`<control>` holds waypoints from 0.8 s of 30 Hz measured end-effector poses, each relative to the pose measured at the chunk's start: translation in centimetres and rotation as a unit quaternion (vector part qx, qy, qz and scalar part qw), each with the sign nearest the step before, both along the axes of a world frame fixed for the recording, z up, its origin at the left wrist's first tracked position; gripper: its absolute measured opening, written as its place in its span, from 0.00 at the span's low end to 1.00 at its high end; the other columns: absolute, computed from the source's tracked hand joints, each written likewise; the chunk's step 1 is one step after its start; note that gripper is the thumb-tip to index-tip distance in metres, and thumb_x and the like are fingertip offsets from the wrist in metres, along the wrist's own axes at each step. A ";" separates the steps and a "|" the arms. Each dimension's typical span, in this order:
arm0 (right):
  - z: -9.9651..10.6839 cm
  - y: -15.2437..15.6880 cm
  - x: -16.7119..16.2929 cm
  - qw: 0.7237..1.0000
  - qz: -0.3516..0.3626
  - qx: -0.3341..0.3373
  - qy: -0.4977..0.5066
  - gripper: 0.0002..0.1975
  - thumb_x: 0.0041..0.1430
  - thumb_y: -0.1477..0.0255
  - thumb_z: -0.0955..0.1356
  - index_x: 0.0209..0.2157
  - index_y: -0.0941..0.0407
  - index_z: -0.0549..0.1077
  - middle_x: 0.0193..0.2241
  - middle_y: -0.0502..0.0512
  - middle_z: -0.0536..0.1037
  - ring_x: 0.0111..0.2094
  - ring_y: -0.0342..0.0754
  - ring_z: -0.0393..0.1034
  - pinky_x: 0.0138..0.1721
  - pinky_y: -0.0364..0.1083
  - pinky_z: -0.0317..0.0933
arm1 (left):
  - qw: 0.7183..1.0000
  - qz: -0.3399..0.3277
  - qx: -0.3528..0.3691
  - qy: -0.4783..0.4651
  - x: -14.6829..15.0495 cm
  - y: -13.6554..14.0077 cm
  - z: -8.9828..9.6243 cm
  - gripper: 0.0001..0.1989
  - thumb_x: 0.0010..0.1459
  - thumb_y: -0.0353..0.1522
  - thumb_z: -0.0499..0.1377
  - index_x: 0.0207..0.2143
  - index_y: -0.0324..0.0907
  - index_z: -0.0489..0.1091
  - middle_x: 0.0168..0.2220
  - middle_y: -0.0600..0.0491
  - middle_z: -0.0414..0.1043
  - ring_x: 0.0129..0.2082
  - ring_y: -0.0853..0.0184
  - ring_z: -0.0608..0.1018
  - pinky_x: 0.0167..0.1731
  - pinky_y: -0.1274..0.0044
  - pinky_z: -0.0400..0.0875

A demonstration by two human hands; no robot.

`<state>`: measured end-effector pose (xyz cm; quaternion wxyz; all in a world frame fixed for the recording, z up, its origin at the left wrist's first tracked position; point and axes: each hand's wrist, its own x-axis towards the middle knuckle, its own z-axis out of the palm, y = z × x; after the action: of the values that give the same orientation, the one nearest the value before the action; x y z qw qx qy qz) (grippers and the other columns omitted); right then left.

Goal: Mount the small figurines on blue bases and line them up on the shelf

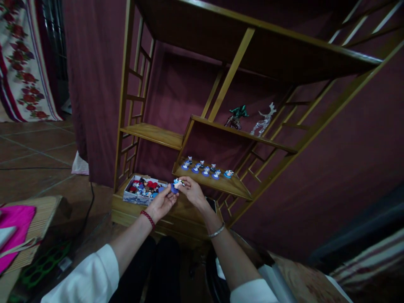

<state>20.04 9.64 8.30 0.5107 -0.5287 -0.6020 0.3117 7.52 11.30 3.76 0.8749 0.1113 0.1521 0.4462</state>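
A dark red curtain [94,84] hangs behind the wooden shelf [151,134] and past both its ends. The shelf is a tall open frame with boards at different heights and lattice sides. To the left of the shelf, farther off, is a flowered cloth [23,67] with red blooms on white; nearer, also left of the shelf, a pink cloth [17,227] lies on a straw mat [47,210]. Both of the person's hands are together in front of the shelf's lower part: the left hand [162,204], with a red bead bracelet [148,219] at the wrist, and the right hand [192,190], with a silver bangle [217,230]. On the shelf's bottom ledge, at its left end, an open box [134,198] holds a jumble of red, dark, white and blue toys. On the shelf's middle board, toward the right, stand a clear deer [262,122] and a dark green statue [236,117]. On the shelf's low board beneath them, small figures [206,171] stand in two rows, those in front mostly on purple-blue bases. Smallest is the held figure [176,184], white on a purple-blue base, in front of the shelf; the left hand pinches its base between thumb and fingers, and the right hand's fingertips grip its upper part.
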 end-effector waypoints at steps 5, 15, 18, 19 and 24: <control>0.0 0.5 0.3 1.000 0.018 -0.010 -0.004 0.14 0.42 0.71 0.69 0.35 0.55 0.70 0.32 0.51 0.75 0.35 0.45 0.69 0.38 0.45 0.62 | 1.000 0.001 0.005 -0.008 0.1 0.4 -0.3 0.06 0.56 0.30 0.54 0.30 0.36 0.67 0.27 0.50 0.70 0.26 0.72 0.74 0.27 0.81 0.71; -0.8 1.7 0.6 0.999 0.034 -0.009 -0.020 0.16 0.44 0.71 0.68 0.38 0.56 0.67 0.35 0.52 0.75 0.33 0.44 0.69 0.37 0.44 0.63 | 1.000 0.022 -0.010 0.001 0.1 0.8 -0.2 0.06 0.55 0.29 0.54 0.32 0.34 0.68 0.30 0.48 0.71 0.28 0.71 0.75 0.29 0.80 0.72; -0.7 1.8 0.6 0.999 0.036 -0.008 -0.031 0.16 0.44 0.71 0.68 0.38 0.56 0.67 0.35 0.54 0.75 0.34 0.44 0.69 0.37 0.44 0.63 | 1.000 0.020 -0.004 0.000 0.1 0.9 -0.2 0.05 0.56 0.28 0.54 0.32 0.34 0.68 0.30 0.47 0.71 0.28 0.70 0.75 0.29 0.80 0.72; -0.6 1.8 0.6 0.999 0.036 -0.009 -0.035 0.16 0.44 0.71 0.68 0.39 0.56 0.67 0.35 0.54 0.74 0.34 0.44 0.69 0.38 0.45 0.63 | 1.000 0.018 -0.001 0.000 0.0 0.9 -0.2 0.05 0.56 0.28 0.53 0.32 0.35 0.68 0.30 0.48 0.71 0.28 0.70 0.75 0.28 0.80 0.72; -0.1 1.9 0.6 0.998 0.043 -0.022 -0.046 0.17 0.45 0.70 0.68 0.40 0.56 0.68 0.35 0.54 0.75 0.36 0.45 0.69 0.40 0.46 0.63 | 1.000 0.018 0.005 0.003 0.0 0.9 -0.3 0.05 0.56 0.28 0.52 0.33 0.37 0.67 0.30 0.49 0.71 0.29 0.70 0.75 0.26 0.82 0.71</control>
<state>20.59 11.52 8.21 0.4568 -0.5276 -0.6398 0.3218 7.53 12.24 3.50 0.8657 0.1145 0.1548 0.4620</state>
